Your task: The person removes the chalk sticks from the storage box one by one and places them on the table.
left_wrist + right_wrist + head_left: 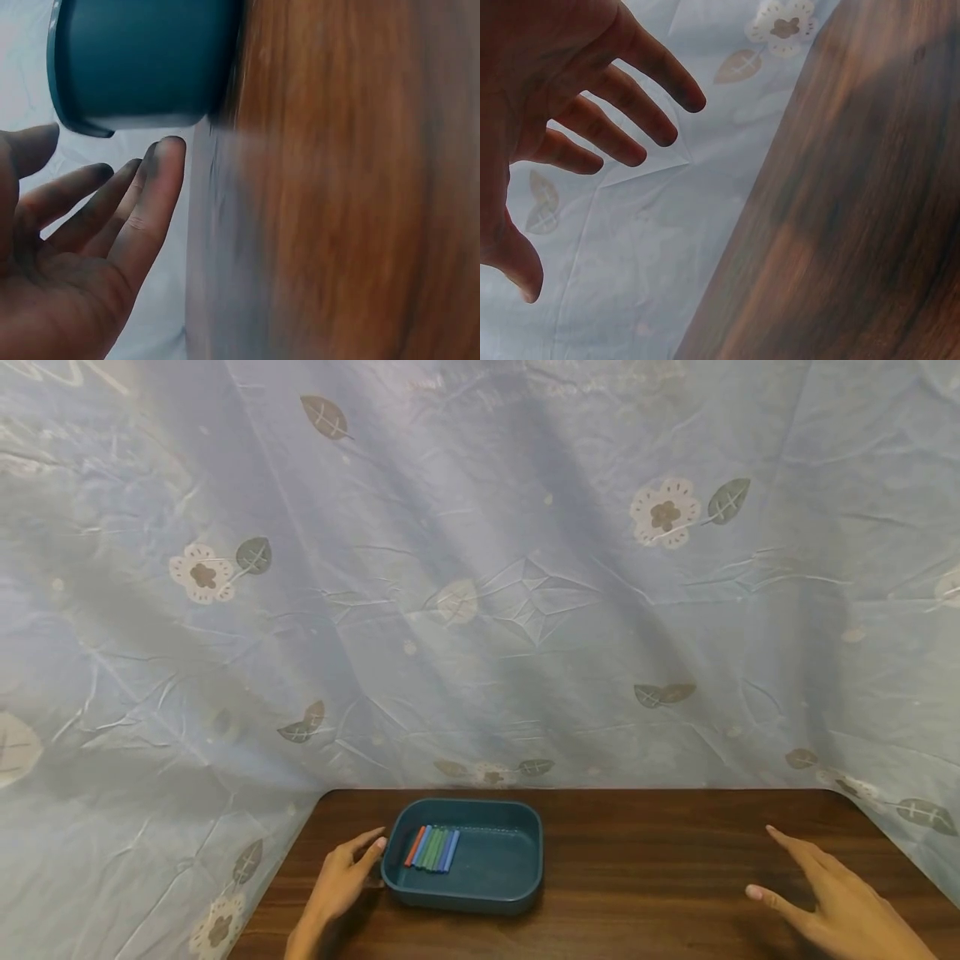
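Observation:
A blue-green tray (495, 897) sits on the table left of centre, with several sticks (432, 849) side by side in its left part: one orange-red, the others blue and green. Beside the tray's left wall is the left hand (339, 881), its fingers loosely extended. In the left wrist view the same hand (90, 240) is just short of the tray (142, 60), with a small gap showing. Far to the right, over the table, the right hand (843, 897) holds nothing, its fingers spread. The right wrist view shows that hand (577, 105) with nothing near its fingertips.
The dark brown wooden table (645, 860) has rounded back corners. Behind it and at its sides hangs a pale blue-grey cloth (480, 693) with printed flowers and leaves.

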Available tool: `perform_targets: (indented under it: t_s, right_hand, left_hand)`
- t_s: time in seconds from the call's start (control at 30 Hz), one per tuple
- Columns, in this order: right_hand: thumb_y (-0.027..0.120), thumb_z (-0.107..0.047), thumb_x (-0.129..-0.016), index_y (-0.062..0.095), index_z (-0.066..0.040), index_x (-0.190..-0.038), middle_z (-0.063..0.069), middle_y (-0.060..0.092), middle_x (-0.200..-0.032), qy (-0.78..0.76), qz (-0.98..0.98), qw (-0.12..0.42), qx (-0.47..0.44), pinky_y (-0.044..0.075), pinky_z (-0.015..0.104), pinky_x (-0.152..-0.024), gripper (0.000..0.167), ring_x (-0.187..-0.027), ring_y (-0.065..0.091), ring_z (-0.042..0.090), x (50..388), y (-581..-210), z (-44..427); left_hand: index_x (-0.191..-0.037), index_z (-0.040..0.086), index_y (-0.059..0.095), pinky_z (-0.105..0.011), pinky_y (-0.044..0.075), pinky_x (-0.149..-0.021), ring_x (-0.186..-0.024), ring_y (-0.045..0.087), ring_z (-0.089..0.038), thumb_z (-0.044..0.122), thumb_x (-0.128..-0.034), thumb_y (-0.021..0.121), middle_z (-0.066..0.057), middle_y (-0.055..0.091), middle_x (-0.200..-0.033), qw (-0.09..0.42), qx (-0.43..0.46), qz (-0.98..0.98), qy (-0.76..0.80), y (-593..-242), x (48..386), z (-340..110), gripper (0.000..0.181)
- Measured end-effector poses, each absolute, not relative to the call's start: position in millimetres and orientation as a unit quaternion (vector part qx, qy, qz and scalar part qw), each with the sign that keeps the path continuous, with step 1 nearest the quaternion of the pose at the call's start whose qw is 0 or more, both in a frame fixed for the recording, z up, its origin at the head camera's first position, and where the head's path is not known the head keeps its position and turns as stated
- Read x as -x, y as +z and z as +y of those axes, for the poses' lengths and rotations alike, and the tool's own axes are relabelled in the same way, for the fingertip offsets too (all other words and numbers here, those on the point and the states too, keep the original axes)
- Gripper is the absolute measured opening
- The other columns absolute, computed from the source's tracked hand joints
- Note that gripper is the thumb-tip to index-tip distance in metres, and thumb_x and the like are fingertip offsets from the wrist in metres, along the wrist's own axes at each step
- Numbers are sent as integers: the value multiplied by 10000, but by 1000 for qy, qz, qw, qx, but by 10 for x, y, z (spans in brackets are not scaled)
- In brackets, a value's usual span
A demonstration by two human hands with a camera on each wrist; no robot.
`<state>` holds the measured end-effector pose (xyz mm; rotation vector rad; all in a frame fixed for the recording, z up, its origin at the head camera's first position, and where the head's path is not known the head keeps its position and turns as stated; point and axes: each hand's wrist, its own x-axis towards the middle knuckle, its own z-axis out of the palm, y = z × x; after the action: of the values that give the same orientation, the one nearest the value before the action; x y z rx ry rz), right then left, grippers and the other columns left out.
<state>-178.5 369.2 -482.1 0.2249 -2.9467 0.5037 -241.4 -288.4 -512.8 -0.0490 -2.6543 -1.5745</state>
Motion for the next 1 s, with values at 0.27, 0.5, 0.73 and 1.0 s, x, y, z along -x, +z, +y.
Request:
perform_targets:
  t_s: [0.27,0.5,0.73,1.0]
  right_hand:
    - [730,-500,-1009,296,73,-1624,470,458,-1476,169,-978,84,-85,563,790,-695,946,-1137,554,757,1765,-4803,3662]
    - [714,-515,-1016,284,59,-1634,463,451,-1488,166,-980,78,-81,560,788,-688,947,-1152,546,757,1757,-4819,3659]
    - [714,-509,-1018,289,55,-1634,460,449,-1494,165,-980,76,-84,560,787,-689,937,-1155,545,758,1731,-4817,3635]
    - [687,-548,-1024,254,39,-1657,451,434,-1514,167,-980,68,-83,541,814,-715,966,-1207,506,770,1729,-4780,3617]
  left_hand:
    - [-1488,-91,561,-351,721,-749,-936,814,-346,216,-1120,589,-396,630,-1386,-5,35,-834,-551,-5137,2408,-2804,480]
    - [-1483,-102,558,-400,722,-795,-1109,767,-415,188,-1109,609,-388,601,-1433,-33,49,-810,-584,-5141,2414,-2683,477]
    - [-1485,-111,549,-369,719,-810,-1113,766,-413,193,-1110,608,-380,616,-1417,-44,68,-798,-597,-5141,2394,-2509,487]
    - [-1476,-101,565,-345,717,-818,-1144,754,-407,211,-1112,609,-371,614,-1420,-47,83,-792,-603,-5147,2395,-2253,482]
